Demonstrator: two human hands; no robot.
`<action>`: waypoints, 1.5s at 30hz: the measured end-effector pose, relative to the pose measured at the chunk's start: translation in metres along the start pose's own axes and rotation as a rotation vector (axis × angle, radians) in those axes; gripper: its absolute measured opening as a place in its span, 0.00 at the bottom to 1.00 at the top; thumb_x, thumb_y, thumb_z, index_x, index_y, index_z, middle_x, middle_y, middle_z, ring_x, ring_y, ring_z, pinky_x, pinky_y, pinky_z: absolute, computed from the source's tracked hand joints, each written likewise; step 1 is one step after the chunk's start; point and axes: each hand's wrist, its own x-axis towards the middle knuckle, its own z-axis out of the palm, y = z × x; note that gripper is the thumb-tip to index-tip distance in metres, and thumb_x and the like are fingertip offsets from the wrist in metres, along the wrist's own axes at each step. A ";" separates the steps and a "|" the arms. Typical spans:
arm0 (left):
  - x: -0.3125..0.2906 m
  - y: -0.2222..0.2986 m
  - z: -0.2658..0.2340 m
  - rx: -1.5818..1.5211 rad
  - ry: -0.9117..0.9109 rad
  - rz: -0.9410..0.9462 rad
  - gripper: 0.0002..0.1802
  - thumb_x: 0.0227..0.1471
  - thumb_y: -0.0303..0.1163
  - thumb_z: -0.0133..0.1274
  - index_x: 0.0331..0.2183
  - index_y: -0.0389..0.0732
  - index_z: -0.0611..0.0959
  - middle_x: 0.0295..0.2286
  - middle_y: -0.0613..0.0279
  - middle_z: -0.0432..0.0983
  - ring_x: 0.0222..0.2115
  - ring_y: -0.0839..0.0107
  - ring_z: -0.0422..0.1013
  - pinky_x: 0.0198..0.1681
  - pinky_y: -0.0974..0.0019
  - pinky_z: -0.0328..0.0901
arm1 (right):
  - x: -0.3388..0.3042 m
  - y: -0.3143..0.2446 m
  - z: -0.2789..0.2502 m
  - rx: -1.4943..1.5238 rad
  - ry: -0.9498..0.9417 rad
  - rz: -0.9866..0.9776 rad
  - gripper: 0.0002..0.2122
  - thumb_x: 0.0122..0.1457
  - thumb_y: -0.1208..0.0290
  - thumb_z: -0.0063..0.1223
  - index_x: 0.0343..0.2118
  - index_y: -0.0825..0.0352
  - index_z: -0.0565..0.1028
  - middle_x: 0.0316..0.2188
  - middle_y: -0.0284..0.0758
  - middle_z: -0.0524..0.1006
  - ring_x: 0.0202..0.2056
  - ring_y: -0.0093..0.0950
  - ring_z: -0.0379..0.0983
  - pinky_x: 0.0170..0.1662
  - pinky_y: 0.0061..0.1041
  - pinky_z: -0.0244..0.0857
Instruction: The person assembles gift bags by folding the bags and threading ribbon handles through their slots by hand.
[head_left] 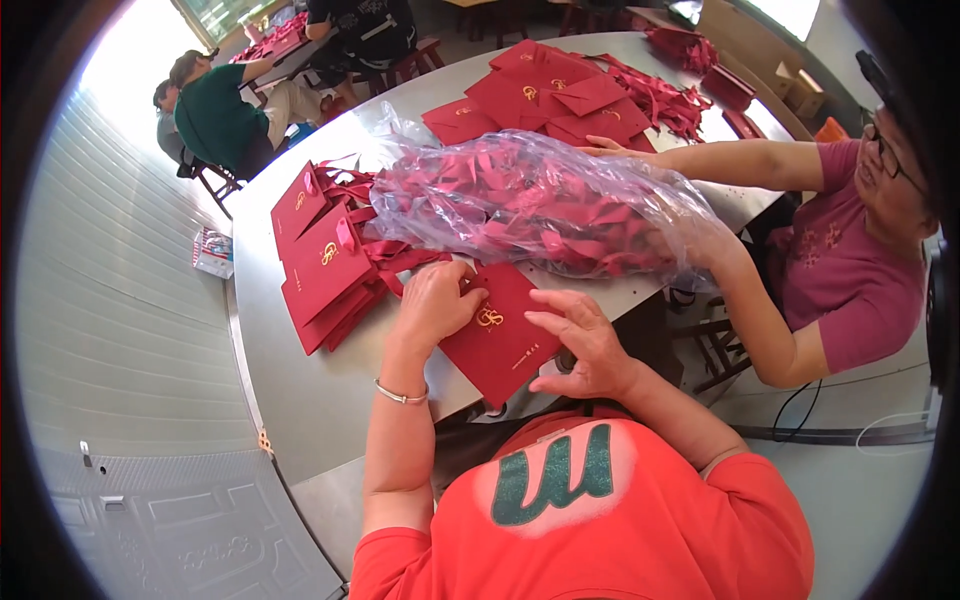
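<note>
A flat red paper bag (513,352) with a gold emblem lies at the near edge of the table, in front of me. My left hand (432,305), with a bracelet at its wrist, is closed on the bag's upper left edge; its fingertips are partly hidden. Beside the bag's right edge, my right hand (585,345) is open with its fingers spread. Just beyond both hands lies a large clear plastic sack (530,205) full of red ribbons. To the left, several similar red bags with ribbon handles (328,255) lie in an overlapping stack.
At the right sits a co-worker (840,260) with both arms at the plastic sack. More red bags (540,90) and loose ribbons (670,100) cover the far part of the metal table (275,400). Other people (225,115) sit at another table behind.
</note>
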 end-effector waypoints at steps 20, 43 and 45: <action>0.001 -0.009 0.006 0.007 0.033 0.073 0.14 0.47 0.40 0.61 0.28 0.37 0.85 0.26 0.50 0.79 0.33 0.51 0.75 0.37 0.51 0.68 | 0.052 0.024 -0.002 -0.295 0.099 -0.032 0.22 0.46 0.74 0.65 0.46 0.68 0.75 0.56 0.44 0.69 0.56 0.44 0.65 0.58 0.41 0.59; 0.007 -0.004 0.011 0.032 -0.010 0.119 0.14 0.47 0.40 0.61 0.28 0.38 0.84 0.25 0.51 0.79 0.32 0.52 0.76 0.35 0.52 0.69 | 0.170 0.171 0.095 -0.657 -0.151 0.347 0.22 0.56 0.64 0.51 0.53 0.64 0.72 0.59 0.47 0.67 0.62 0.42 0.60 0.63 0.44 0.51; 0.007 -0.014 0.015 0.018 0.064 0.158 0.14 0.46 0.40 0.61 0.26 0.38 0.84 0.24 0.48 0.79 0.30 0.49 0.76 0.34 0.50 0.69 | 0.177 0.147 0.101 -0.711 -0.161 0.359 0.20 0.57 0.64 0.47 0.52 0.66 0.73 0.60 0.47 0.66 0.61 0.42 0.60 0.63 0.44 0.50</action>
